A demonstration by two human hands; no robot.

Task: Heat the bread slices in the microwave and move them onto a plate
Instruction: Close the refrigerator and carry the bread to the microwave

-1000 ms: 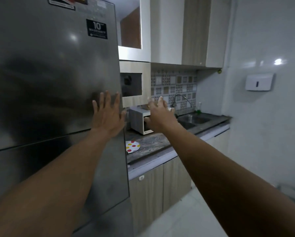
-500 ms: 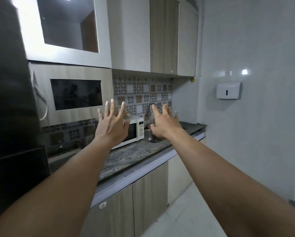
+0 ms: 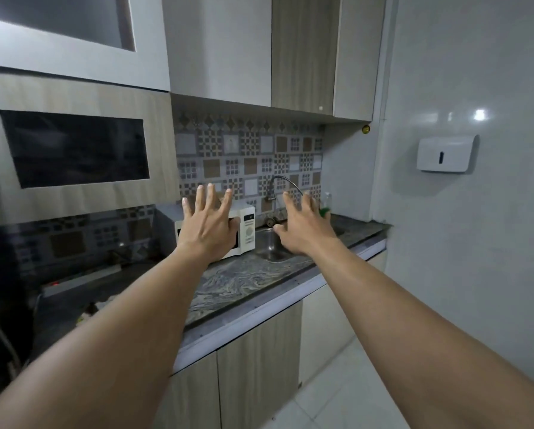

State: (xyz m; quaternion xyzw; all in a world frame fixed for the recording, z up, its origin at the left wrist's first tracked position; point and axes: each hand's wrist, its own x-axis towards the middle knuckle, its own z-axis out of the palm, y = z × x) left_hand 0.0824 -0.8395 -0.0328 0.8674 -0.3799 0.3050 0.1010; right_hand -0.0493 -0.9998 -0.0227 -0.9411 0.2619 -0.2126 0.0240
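**Empty hands held out toward the microwave**

Both forearms are stretched forward from the bottom corners of the view. The left hand (image 3: pixel 208 226) is flat with its fingers straight and fanned, holding nothing. The right hand (image 3: pixel 303 227) is just as spread and just as bare. Neither touches anything.

The step in hand looks like the approach to the microwave (image 3: pixel 248 232), so the task has barely begun. The bread slices and the plate are not in view, so I cannot say where they are. To do this step well, close in squarely on the oven and find the door's opening edge with one hand. Keep the other hand free for the bread, and check that the door can swing clear of the sink (image 3: pixel 269 247) beside it. The left hand covers most of the door, so I cannot tell how it opens.

Below the arms are pale floor tiles (image 3: pixel 337 397) and wood-grain lower cupboard doors (image 3: pixel 256 360). Above them runs the bench (image 3: pixel 244 283), grey with swirled marbling and a pale front edge. A power strip (image 3: pixel 80 280) lies in the dim left part. The white microwave stands toward the back, just beside the steel sink. A curved tap (image 3: pixel 282 182) rises behind it against the tiled wall (image 3: pixel 250 156). Upper cupboards (image 3: pixel 303 51) hang overhead, and a white dispenser (image 3: pixel 445 153) is fixed on the glossy right-hand wall.
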